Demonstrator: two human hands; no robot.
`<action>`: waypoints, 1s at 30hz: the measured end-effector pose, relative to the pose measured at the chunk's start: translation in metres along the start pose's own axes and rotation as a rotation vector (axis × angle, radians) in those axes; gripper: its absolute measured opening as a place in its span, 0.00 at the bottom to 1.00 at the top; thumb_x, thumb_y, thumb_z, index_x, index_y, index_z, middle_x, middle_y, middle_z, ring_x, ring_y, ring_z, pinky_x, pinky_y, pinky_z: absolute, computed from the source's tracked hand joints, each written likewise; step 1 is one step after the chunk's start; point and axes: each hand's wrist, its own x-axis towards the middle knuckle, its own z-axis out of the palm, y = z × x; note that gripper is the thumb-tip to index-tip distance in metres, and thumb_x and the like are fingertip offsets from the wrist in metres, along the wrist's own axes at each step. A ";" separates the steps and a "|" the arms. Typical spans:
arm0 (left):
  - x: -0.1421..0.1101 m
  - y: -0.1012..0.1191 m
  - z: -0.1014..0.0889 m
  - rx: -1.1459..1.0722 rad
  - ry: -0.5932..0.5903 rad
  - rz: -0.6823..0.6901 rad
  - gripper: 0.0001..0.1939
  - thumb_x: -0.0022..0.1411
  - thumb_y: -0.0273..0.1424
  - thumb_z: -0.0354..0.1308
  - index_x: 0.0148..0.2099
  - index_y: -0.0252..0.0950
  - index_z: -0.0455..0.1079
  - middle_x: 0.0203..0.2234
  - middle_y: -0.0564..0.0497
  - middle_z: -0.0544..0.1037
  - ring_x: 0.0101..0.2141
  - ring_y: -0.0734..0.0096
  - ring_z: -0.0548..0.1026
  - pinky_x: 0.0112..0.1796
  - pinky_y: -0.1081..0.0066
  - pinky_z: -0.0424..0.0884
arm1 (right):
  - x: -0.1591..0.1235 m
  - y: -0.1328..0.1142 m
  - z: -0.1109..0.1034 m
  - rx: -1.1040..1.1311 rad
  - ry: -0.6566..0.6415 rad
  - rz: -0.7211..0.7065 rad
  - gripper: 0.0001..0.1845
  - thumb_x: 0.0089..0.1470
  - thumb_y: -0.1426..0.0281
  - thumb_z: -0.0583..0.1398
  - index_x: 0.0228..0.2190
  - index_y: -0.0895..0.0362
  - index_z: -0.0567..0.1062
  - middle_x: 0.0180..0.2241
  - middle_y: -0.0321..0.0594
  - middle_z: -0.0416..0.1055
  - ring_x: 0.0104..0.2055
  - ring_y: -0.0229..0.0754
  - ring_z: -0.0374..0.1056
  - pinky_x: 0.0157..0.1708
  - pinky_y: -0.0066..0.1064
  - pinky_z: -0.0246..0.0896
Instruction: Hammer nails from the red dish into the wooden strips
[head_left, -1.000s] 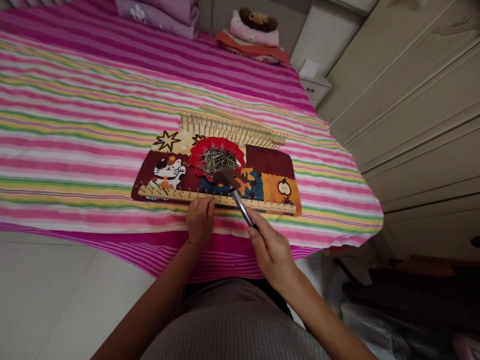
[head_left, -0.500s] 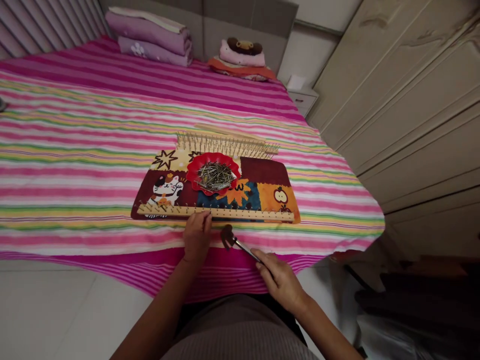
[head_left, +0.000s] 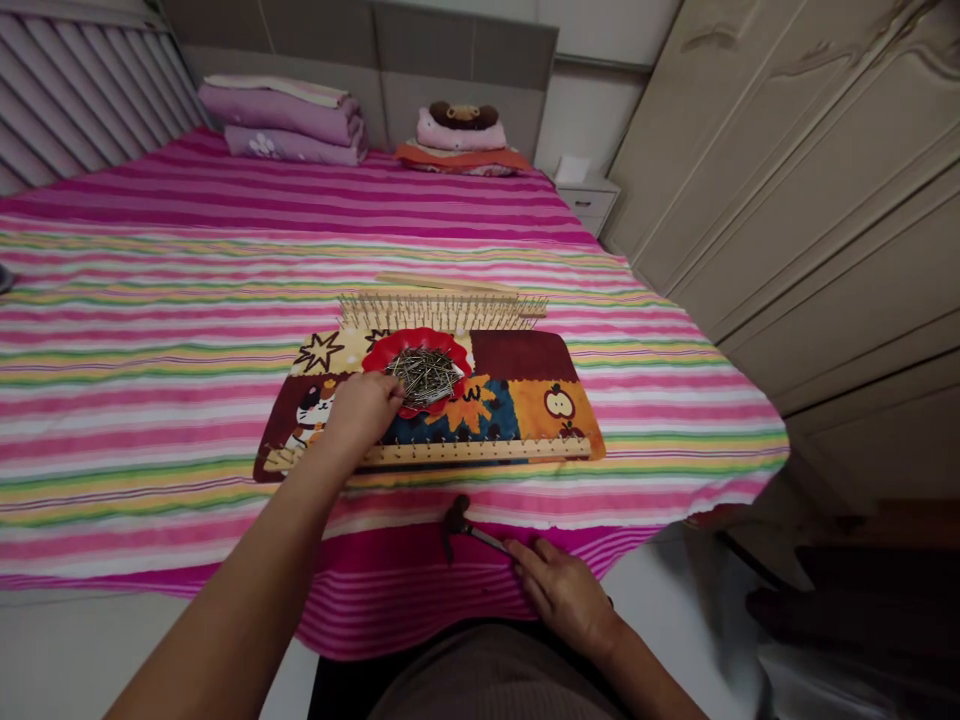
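Observation:
My left hand [head_left: 366, 405] reaches over to the near left rim of a scalloped red bowl [head_left: 379, 353], fingers bent and pressed together at the heap of nails [head_left: 426, 376] in it. What the fingertips pinch, if anything, is hidden. In my right hand [head_left: 561, 590] is a claw hammer [head_left: 480, 537], gripped by its handle, head to the left, low in front of the bed's edge. Between the hands and the bowl runs a narrow wooden strip [head_left: 480, 451] with a row of nails standing in it. My left forearm covers part of its left end.
Bowl and strip rest on a patterned mat [head_left: 517, 355]. Behind it lie more wooden strips [head_left: 442, 310] bristling with nails. Striped cloth [head_left: 150, 400] covers the bed. Folded purple bedding [head_left: 285, 125] and a smaller pile of cushions [head_left: 461, 140] sit by the headboard; a wardrobe [head_left: 750, 200] stands right.
My left hand has left the wooden strip and moved forward to the nails in the red bowl. The hammer stays in my right hand, now lower in view. The camera view has tilted up.

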 end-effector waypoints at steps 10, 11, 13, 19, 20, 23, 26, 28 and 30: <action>0.045 0.008 0.011 0.197 -0.404 -0.077 0.02 0.41 0.29 0.63 0.23 0.39 0.73 0.25 0.43 0.78 0.34 0.54 0.76 0.39 0.59 0.67 | 0.001 -0.002 -0.001 0.009 -0.023 0.018 0.22 0.64 0.67 0.47 0.56 0.52 0.67 0.32 0.43 0.71 0.27 0.40 0.70 0.29 0.29 0.67; 0.045 0.009 0.011 0.206 -0.399 -0.075 0.02 0.41 0.28 0.64 0.22 0.38 0.73 0.25 0.42 0.78 0.35 0.53 0.76 0.40 0.58 0.67 | 0.001 -0.003 -0.001 0.008 -0.025 0.021 0.22 0.64 0.67 0.47 0.56 0.52 0.67 0.32 0.43 0.71 0.27 0.40 0.70 0.29 0.29 0.67; 0.046 0.010 0.012 0.204 -0.400 -0.067 0.03 0.41 0.27 0.64 0.20 0.37 0.72 0.24 0.41 0.78 0.36 0.52 0.76 0.42 0.58 0.66 | 0.001 -0.003 -0.001 0.001 -0.009 0.024 0.21 0.64 0.67 0.48 0.56 0.52 0.68 0.32 0.43 0.71 0.27 0.40 0.69 0.28 0.29 0.67; 0.045 0.010 0.011 0.121 -0.387 0.000 0.07 0.43 0.25 0.64 0.18 0.37 0.70 0.21 0.45 0.75 0.35 0.55 0.75 0.41 0.58 0.67 | 0.001 -0.003 0.001 0.011 0.028 0.033 0.21 0.62 0.69 0.49 0.55 0.51 0.69 0.33 0.44 0.72 0.29 0.42 0.70 0.29 0.30 0.67; 0.044 0.010 0.010 0.119 -0.381 0.001 0.07 0.44 0.25 0.64 0.18 0.36 0.69 0.20 0.46 0.74 0.35 0.56 0.75 0.41 0.58 0.67 | 0.001 -0.003 0.001 0.014 0.023 0.034 0.21 0.62 0.69 0.49 0.55 0.51 0.68 0.34 0.44 0.72 0.29 0.42 0.70 0.29 0.30 0.67; 0.046 0.013 0.010 0.155 -0.397 -0.020 0.09 0.44 0.22 0.63 0.18 0.34 0.68 0.19 0.47 0.72 0.35 0.56 0.75 0.41 0.58 0.66 | 0.000 -0.002 0.003 -0.004 0.004 0.026 0.21 0.62 0.69 0.49 0.56 0.51 0.67 0.34 0.44 0.72 0.29 0.41 0.70 0.29 0.30 0.68; 0.050 0.016 0.010 0.157 -0.448 -0.028 0.11 0.43 0.22 0.63 0.16 0.34 0.64 0.18 0.47 0.72 0.36 0.56 0.76 0.41 0.59 0.68 | 0.000 -0.001 0.005 -0.029 -0.005 0.019 0.21 0.62 0.69 0.50 0.55 0.52 0.67 0.34 0.43 0.72 0.29 0.41 0.70 0.29 0.29 0.67; 0.052 0.016 0.008 0.115 -0.472 -0.021 0.13 0.41 0.23 0.64 0.15 0.36 0.62 0.17 0.47 0.71 0.34 0.57 0.76 0.39 0.61 0.69 | -0.001 -0.001 0.006 -0.028 -0.007 0.021 0.21 0.63 0.68 0.49 0.55 0.52 0.67 0.34 0.43 0.72 0.29 0.41 0.70 0.29 0.29 0.67; 0.051 0.013 0.001 0.048 -0.487 -0.010 0.14 0.40 0.23 0.63 0.14 0.37 0.61 0.16 0.48 0.71 0.31 0.59 0.75 0.37 0.63 0.69 | -0.001 -0.001 0.007 -0.018 -0.005 0.022 0.21 0.63 0.68 0.49 0.55 0.51 0.67 0.34 0.43 0.72 0.29 0.41 0.70 0.29 0.28 0.67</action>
